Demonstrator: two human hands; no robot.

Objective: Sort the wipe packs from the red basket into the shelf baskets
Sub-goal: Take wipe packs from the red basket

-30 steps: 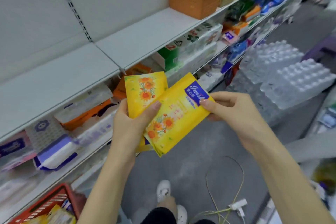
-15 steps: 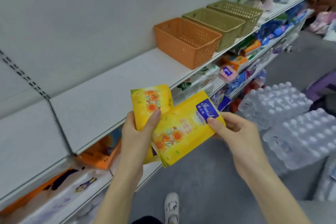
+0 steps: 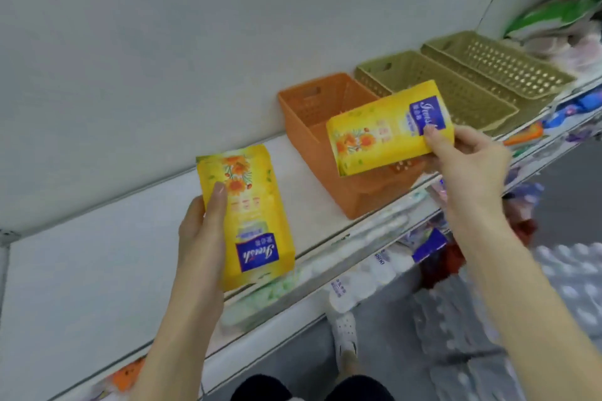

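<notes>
Your right hand [image 3: 469,159] grips one pack [image 3: 387,130] lengthwise across the orange basket [image 3: 312,127]; your left hand [image 3: 202,238] grips another pack [image 3: 247,215], label end toward you.

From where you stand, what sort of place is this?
Most likely a shop aisle. A long white shelf carries an orange basket and two olive baskets; packaged goods crowd the tier below, and shrink-wrapped bottle packs sit on the floor.

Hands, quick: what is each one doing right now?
Left hand: closed on a yellow wipe pack.
Right hand: closed on a second yellow wipe pack, over the orange basket.
</notes>
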